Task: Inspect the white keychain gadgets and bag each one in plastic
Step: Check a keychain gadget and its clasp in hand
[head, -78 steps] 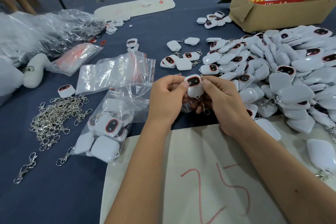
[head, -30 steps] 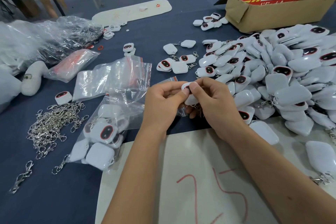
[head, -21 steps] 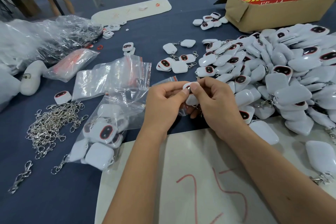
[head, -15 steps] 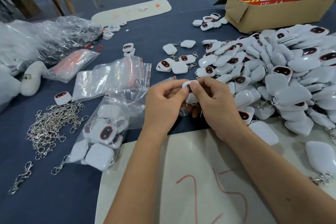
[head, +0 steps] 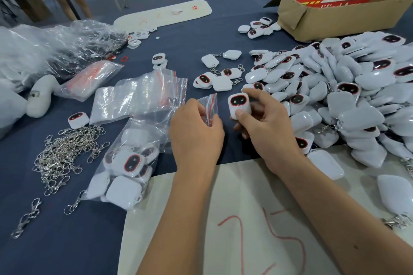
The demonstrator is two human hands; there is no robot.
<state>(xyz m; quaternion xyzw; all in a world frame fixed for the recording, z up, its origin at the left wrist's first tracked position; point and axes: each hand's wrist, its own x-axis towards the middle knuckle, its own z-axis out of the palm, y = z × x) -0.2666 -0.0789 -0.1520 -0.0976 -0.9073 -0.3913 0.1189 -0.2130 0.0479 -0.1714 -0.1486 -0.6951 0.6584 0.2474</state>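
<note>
right hand [head: 266, 127] pinches glossy rounded gadget [head: 239, 106]; left hand [head: 196, 134] grips crinkly bag [head: 209, 106].

Blue table [head: 55, 241] carries gadget heap [head: 357, 96], clasp pile [head: 64, 154], cardboard box [head: 339, 18].

Left hand [head: 196, 134] and right hand [head: 266, 123] side by side, fingers curled.
</note>
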